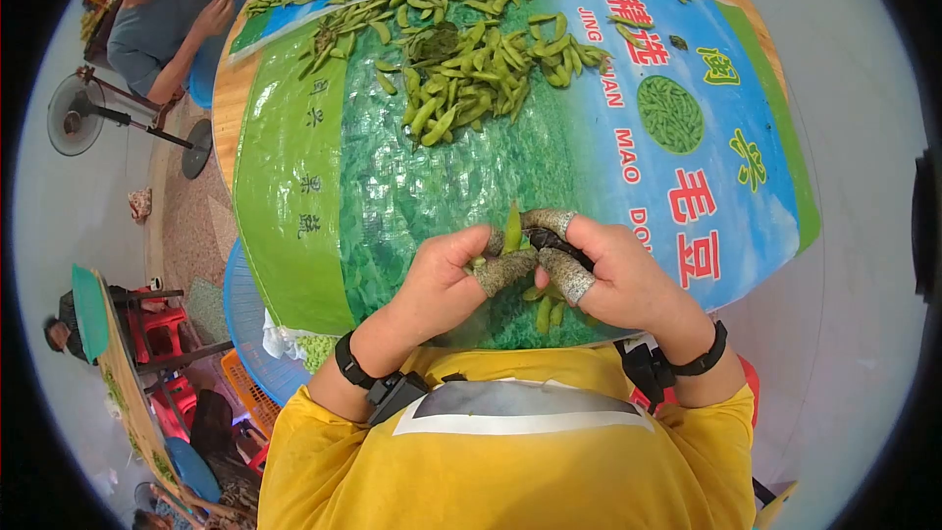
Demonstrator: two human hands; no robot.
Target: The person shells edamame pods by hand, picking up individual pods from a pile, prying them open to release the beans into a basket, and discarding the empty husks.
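Note:
My left hand (447, 275) is closed, thumb and finger pinched around a green edamame pod (513, 228) whose tip points up. Worn grey wrapping covers the working fingertips of both hands. Touching it from the other side, my right hand (623, 270) is curled shut, with something dark between its wrapped thumb and finger that I cannot make out. A few more pods (548, 314) show just below the right hand, close to my yellow shirt. Farther up the table lies a large heap of edamame pods (471, 79) on a printed plastic sack (432, 196).
The sack covers a round wooden table (224, 128). A blue basket (245, 304) and an orange crate (245, 393) stand below its left edge. Another person (177, 20) sits at the upper left, near a standing fan (78, 118). Red stools (157, 334) are at the far left.

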